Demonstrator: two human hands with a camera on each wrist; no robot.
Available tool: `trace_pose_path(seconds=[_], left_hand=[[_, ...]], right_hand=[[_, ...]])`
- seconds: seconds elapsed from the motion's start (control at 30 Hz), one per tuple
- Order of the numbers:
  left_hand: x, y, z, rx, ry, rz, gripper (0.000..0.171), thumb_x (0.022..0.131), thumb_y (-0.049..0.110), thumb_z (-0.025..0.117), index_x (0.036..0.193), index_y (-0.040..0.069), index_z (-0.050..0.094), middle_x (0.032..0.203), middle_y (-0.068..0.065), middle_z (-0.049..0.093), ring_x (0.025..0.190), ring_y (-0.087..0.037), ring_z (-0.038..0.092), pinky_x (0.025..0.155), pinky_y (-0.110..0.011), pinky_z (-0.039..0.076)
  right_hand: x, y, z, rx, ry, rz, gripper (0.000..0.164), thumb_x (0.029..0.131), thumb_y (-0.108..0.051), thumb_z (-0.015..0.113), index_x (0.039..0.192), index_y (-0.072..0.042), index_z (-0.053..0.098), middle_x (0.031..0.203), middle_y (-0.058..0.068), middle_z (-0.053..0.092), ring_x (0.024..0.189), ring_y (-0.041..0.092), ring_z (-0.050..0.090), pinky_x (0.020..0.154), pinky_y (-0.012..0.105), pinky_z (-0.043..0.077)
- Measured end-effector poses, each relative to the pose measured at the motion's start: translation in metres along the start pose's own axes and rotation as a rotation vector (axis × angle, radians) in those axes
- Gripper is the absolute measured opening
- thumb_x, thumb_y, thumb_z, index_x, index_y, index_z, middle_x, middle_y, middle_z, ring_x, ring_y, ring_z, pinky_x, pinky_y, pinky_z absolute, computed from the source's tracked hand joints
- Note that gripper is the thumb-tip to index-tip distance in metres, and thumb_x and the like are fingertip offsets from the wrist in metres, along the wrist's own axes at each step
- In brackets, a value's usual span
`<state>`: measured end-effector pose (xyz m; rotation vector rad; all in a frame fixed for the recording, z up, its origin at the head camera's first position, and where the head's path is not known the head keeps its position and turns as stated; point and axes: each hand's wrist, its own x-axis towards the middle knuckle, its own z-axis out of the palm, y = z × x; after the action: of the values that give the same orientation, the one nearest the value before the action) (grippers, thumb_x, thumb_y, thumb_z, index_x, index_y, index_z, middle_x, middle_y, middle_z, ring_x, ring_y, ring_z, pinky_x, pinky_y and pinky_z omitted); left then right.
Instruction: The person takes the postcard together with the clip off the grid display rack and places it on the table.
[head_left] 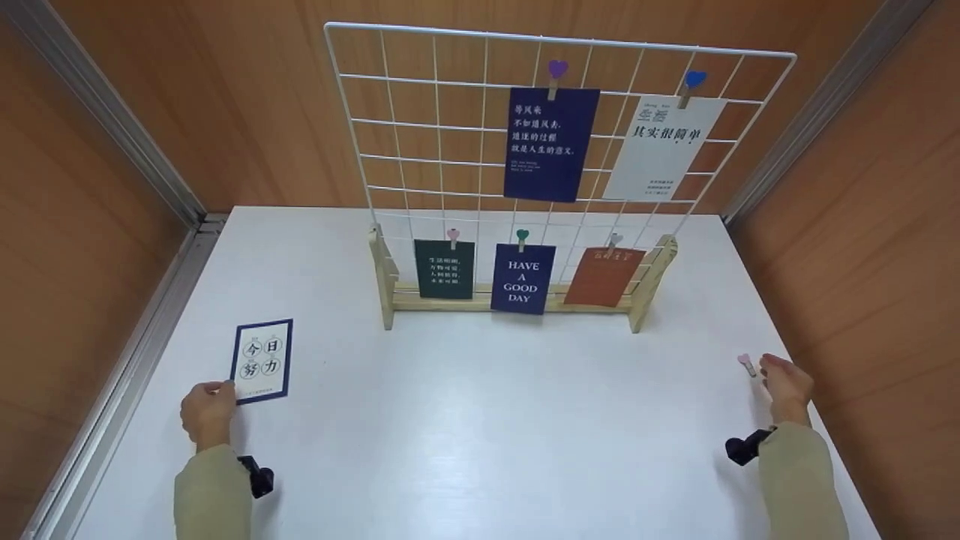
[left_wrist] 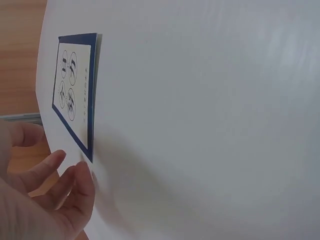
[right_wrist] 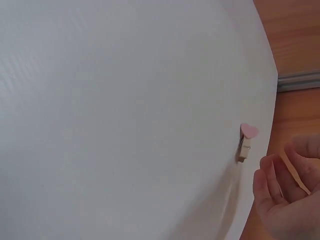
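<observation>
At the left of the white table lies a blue-bordered card [head_left: 261,361] with circled characters. My left hand [head_left: 208,411] is at its lower left corner; the left wrist view shows the thumb apart from the loosely bent fingers [left_wrist: 80,187] beside the card's edge, and nothing pinched. Whether a fingertip touches the card I cannot tell. On the right side a small wooden clothespin [right_wrist: 243,149] with a pink heart lies on the table. Just right of it, my right hand [head_left: 787,388] hovers with relaxed fingers and holds nothing.
A white wire grid [head_left: 422,120] stands in a wooden base [head_left: 442,303] at the back. Several cards hang on it from heart clothespins, among them a dark blue card [head_left: 551,146] and an orange card [head_left: 605,277]. Wooden walls [head_left: 885,285] flank the table.
</observation>
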<state>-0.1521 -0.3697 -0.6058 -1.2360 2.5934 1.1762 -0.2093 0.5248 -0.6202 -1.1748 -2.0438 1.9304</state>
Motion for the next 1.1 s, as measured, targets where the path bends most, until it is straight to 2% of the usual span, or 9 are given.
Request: trace_pose_path(seconds=[0.1,0.27,0.37,0.43,0.5,0.53,0.67,0.83,1.1], left_hand=[[-0.003,0.011,0.001,-0.027,0.031,0.05,0.05,0.091,0.032,0.037,0.125,-0.005,0.041,0.124,-0.026,0.038,0.109,-0.039,0.037,0.082,-0.045,0.036],[0.018,0.019,0.02,-0.083,0.127,0.224,0.049,0.091,0.035,0.039,0.125,0.0,0.045,0.121,-0.022,0.039,0.112,-0.036,0.036,0.089,-0.047,0.031],[0.02,0.038,0.022,-0.175,0.144,0.321,0.043,0.091,0.033,0.043,0.121,0.003,0.05,0.119,-0.017,0.042,0.113,-0.032,0.038,0.091,-0.043,0.032],[0.021,0.049,0.028,-0.211,0.158,0.369,0.04,0.091,0.036,0.044,0.118,0.008,0.052,0.117,-0.012,0.044,0.113,-0.028,0.039,0.09,-0.04,0.033],[0.0,0.073,0.02,-0.281,0.117,0.409,0.036,0.09,0.033,0.049,0.115,0.007,0.055,0.116,-0.012,0.045,0.113,-0.028,0.039,0.09,-0.04,0.034],[-0.002,0.079,0.024,-0.271,0.126,0.428,0.038,0.089,0.036,0.049,0.115,0.008,0.055,0.115,-0.011,0.045,0.112,-0.028,0.039,0.088,-0.041,0.035],[-0.049,0.12,0.01,-0.404,0.053,0.536,0.032,0.087,0.029,0.055,0.109,0.005,0.057,0.11,-0.014,0.048,0.106,-0.029,0.043,0.084,-0.04,0.038],[-0.07,0.15,0.014,-0.484,0.015,0.682,0.029,0.085,0.029,0.058,0.106,0.008,0.059,0.107,-0.009,0.052,0.105,-0.023,0.046,0.087,-0.034,0.037],[-0.14,0.213,0.008,-0.398,-0.009,0.86,0.022,0.088,0.015,0.053,0.103,0.0,0.058,0.103,-0.011,0.054,0.101,-0.023,0.048,0.085,-0.038,0.038]], right_hand=[[0.011,-0.003,0.001,-0.012,-0.045,-0.077,0.052,0.076,-0.04,0.065,0.122,-0.019,0.053,0.113,-0.003,0.051,0.105,0.011,0.045,0.091,0.022,0.036],[-0.007,-0.033,0.013,-0.077,-0.14,-0.196,0.045,0.077,-0.04,0.064,0.116,-0.02,0.058,0.11,-0.006,0.054,0.096,0.006,0.052,0.072,0.012,0.043],[-0.06,-0.072,0.033,-0.115,-0.186,-0.248,0.044,0.084,-0.035,0.058,0.12,-0.012,0.054,0.115,0.002,0.051,0.103,0.013,0.049,0.088,0.022,0.038],[-0.091,-0.094,0.045,-0.111,-0.214,-0.296,0.036,0.085,-0.031,0.057,0.115,-0.01,0.055,0.112,0.003,0.051,0.099,0.012,0.049,0.089,0.021,0.038],[-0.133,-0.12,0.059,-0.106,-0.238,-0.333,0.029,0.089,-0.022,0.053,0.113,-0.006,0.055,0.11,0.005,0.051,0.098,0.013,0.05,0.091,0.025,0.036],[-0.139,-0.125,0.062,-0.093,-0.256,-0.362,0.025,0.088,-0.021,0.054,0.109,-0.007,0.056,0.106,0.004,0.053,0.094,0.01,0.051,0.088,0.022,0.038],[-0.156,-0.142,0.076,-0.067,-0.313,-0.46,0.029,0.088,-0.017,0.055,0.11,0.001,0.056,0.1,0.002,0.056,0.09,0.009,0.053,0.08,0.017,0.043],[-0.171,-0.16,0.088,-0.071,-0.373,-0.542,0.03,0.087,-0.02,0.056,0.11,-0.002,0.058,0.101,0.002,0.057,0.091,0.013,0.053,0.078,0.015,0.043],[-0.188,-0.183,0.106,-0.173,-0.423,-0.637,0.032,0.089,-0.018,0.053,0.113,0.003,0.055,0.1,-0.001,0.059,0.089,0.013,0.054,0.076,0.014,0.043]])
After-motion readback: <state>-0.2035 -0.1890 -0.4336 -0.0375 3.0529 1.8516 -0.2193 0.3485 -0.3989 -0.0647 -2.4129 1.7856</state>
